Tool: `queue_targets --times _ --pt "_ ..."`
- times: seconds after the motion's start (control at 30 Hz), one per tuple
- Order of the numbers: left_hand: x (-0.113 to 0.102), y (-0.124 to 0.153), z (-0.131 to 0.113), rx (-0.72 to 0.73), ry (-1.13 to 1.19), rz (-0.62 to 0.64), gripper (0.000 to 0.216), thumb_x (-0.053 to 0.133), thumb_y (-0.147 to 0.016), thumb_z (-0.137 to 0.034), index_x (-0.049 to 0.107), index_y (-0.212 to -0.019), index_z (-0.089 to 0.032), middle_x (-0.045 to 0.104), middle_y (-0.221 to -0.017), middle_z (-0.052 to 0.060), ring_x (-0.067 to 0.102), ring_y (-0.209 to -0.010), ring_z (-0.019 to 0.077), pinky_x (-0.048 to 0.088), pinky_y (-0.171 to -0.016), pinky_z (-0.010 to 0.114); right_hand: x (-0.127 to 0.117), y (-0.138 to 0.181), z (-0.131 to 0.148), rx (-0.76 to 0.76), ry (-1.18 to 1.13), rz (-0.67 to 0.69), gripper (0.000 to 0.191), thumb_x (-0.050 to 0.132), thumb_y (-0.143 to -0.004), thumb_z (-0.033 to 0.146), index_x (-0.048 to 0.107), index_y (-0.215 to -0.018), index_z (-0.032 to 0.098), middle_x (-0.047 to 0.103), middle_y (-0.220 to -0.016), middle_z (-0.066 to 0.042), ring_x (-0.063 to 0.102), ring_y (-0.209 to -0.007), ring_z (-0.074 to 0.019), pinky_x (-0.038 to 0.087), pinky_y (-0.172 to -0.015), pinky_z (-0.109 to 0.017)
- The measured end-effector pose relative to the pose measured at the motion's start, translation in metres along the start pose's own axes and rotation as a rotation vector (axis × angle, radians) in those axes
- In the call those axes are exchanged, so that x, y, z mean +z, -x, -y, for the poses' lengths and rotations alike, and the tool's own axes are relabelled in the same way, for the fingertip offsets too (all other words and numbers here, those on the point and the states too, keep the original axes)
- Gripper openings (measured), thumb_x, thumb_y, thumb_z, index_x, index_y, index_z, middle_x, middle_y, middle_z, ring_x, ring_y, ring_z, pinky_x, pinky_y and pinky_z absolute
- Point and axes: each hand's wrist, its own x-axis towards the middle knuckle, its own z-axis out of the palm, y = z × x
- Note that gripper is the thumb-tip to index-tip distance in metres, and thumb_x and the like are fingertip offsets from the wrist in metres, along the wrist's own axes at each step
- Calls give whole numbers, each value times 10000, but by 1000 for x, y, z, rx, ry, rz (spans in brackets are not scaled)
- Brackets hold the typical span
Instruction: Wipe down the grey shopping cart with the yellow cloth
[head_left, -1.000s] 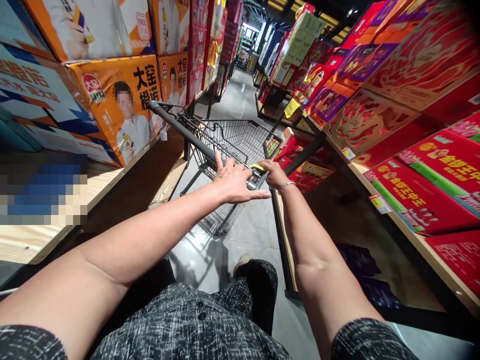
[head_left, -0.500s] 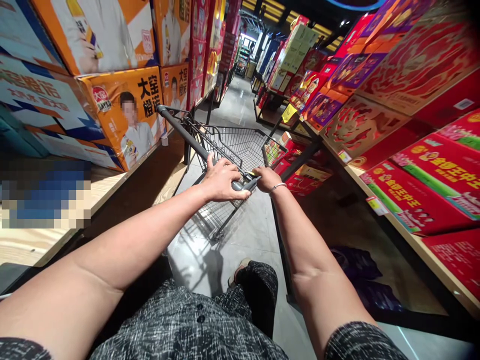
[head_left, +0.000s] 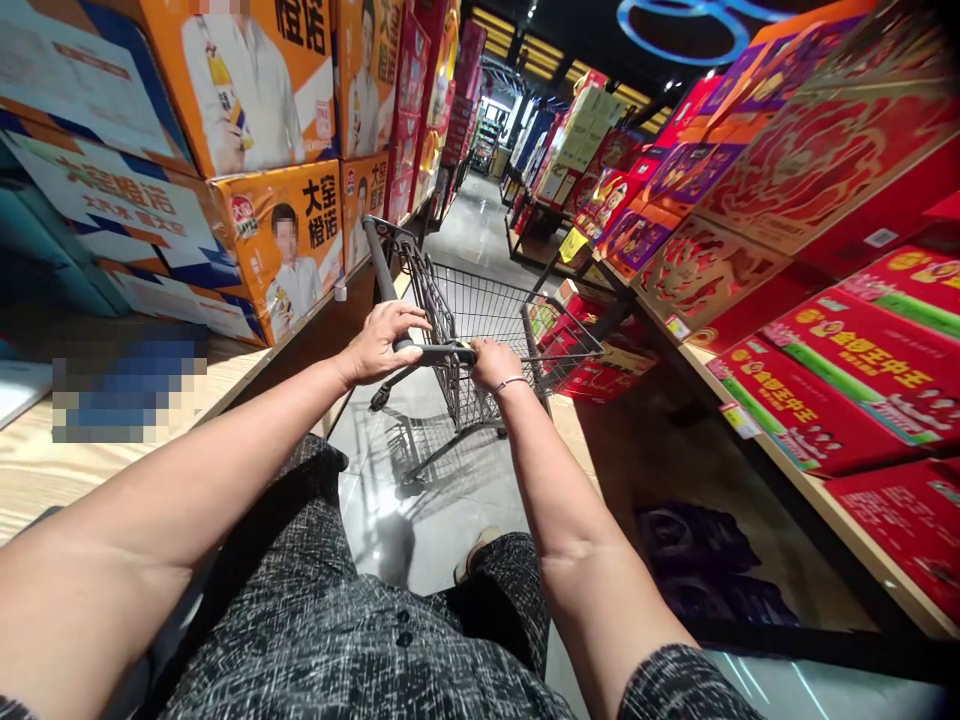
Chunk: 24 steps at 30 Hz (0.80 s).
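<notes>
A black wire shopping cart [head_left: 491, 305] stands on the floor before me, turned at an angle with its handle bar [head_left: 381, 262] toward the left. My left hand [head_left: 381, 345] rests over the handle, with the thumb along its near side and the fingers over the top. My right hand [head_left: 495, 364], with a thin bracelet at the wrist, closes round the near right corner of the cart's frame. Its fingertips are partly hidden. The cart's wire basket lies just beyond both hands.
Stacked orange drink cartons [head_left: 289, 255] stand on a wooden shelf [head_left: 247, 385] at left. Red gift boxes [head_left: 847, 370] fill the right shelf, its edge [head_left: 757, 440] close by. The grey floor [head_left: 480, 215] runs ahead between the displays.
The cart has swung, its left handle end moving rightward in view and its front basket corner further right. Both hands have shifted left in view, still on the cart.
</notes>
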Motion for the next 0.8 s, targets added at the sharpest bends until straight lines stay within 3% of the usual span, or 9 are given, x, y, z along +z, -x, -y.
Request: queue_targets --times 0.2,0.4,0.63,0.8 --pt "-22 8 4 -93 -133 -94 376 495 -829 -305 740 -1114 -281 709 -1243 38 499 -1331 275 300 -1163 484 0 0 25 -5 -47 -17 319 473 -933 185 579 -1235 197 647 -1249 -144 572 -1167 -306 484 -906 -386" --pt "-21 0 -1 -139 -303 -193 387 483 -812 -230 753 -1088 -243 726 -1173 68 600 -1188 272 336 -1114 480 4 -2 43 -49 -99 -53 315 448 -938 164 547 -1234 206 626 -1291 -137 566 -1171 -312 480 -908 -402" --pt "-4 -28 -14 -114 -402 -70 452 449 -919 -326 660 -1289 -173 696 -1191 119 591 -1188 298 322 -1143 466 -3 -16 56 -130 -149 -34 324 467 -917 196 556 -1226 225 665 -1264 -114 625 -1108 -285 485 -864 -363" --pt "8 -37 -6 -218 -472 -7 502 432 -974 -406 568 -1387 -155 640 -1298 158 590 -1179 324 366 -1071 461 -5 -27 56 -198 -235 -28 322 451 -900 200 573 -1196 233 706 -1187 -82 652 -1023 -250 485 -826 -322"
